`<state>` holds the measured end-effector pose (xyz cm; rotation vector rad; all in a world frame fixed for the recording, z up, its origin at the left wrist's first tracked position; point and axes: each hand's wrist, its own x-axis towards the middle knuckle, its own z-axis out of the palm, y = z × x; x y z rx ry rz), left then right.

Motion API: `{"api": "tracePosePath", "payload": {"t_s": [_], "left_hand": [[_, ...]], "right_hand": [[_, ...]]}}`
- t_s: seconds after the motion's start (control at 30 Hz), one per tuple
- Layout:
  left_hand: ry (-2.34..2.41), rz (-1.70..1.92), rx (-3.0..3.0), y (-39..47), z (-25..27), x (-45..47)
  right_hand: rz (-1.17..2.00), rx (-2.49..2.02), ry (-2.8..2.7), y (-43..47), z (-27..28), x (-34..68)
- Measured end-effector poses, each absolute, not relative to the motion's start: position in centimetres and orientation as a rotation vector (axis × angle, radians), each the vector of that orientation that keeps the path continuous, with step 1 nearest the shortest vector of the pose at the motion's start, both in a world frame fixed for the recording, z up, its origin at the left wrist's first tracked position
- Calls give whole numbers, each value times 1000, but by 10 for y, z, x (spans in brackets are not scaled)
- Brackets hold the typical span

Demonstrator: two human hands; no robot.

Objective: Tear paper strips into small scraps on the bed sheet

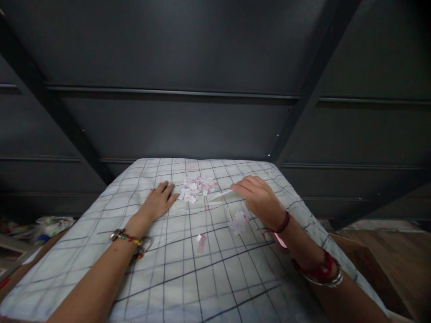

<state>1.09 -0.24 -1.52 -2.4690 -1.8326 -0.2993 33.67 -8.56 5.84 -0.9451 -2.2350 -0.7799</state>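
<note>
My left hand (161, 199) lies flat on a white cloth with a dark grid pattern (182, 269), fingers spread and holding nothing. Just right of its fingertips is a loose heap of small white and pink paper pieces (198, 186). My right hand (256, 195) is closed, fingers pinched over the right part of the cloth. From its fingertips a thin whitish strip (220, 195), perhaps clear plastic, stretches left toward the heap. Below this hand sits a smaller cluster of paper pieces (239, 222). A single pinkish paper piece (201, 242) lies nearer me.
A dark panelled wall (178, 125) rises right behind the cloth-covered surface. Something pink (280, 241) shows partly under my right wrist. An open cardboard box (370, 269) stands low on the right, and cluttered items (50, 226) are on the left.
</note>
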Motion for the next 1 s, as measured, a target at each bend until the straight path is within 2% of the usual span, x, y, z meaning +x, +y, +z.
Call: {"api": "tracePosePath", "payload": {"t_s": [0.5, 0.73, 1.0], "left_hand": [[-1833, -269, -2484, -1, -14, 10], [-1798, -317, -2482, -1, -15, 9], [-1819, -330, -2494, -2, -12, 9]], "right_hand": [[-709, -911, -2223, -93, 60, 331], [-565, -897, -2317, -94, 58, 331], [-896, -1015, -2233, -103, 76, 343]]}}
